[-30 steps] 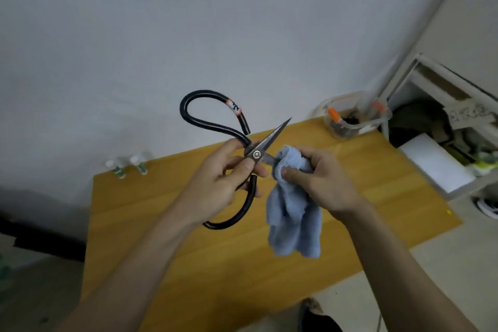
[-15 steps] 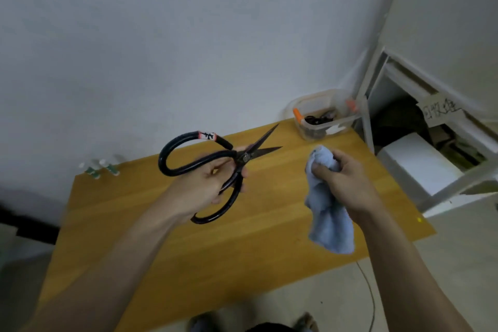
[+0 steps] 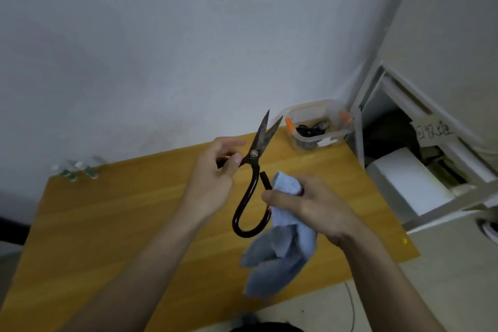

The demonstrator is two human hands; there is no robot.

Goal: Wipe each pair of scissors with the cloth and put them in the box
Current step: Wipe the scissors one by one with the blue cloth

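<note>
Head view – left hand: your left hand [image 3: 215, 178] pinches the scissors [image 3: 252, 170] just below the pivot, blades toward 12 o'clock.
Right hand: your right hand [image 3: 304, 205] grips the cloth [image 3: 280, 245] around a handle loop – likely wiping.
Box: box [image 3: 318, 127] at 1 o'clock, well apart.

A single head-worn wide-angle view looks forward and down from close above the hands, over the wooden counter [image 3: 113, 224] toward the wall at 12 o'clock, with a white shelf unit [image 3: 420, 170] at 3 o'clock and floor at 5 o'clock.
</note>
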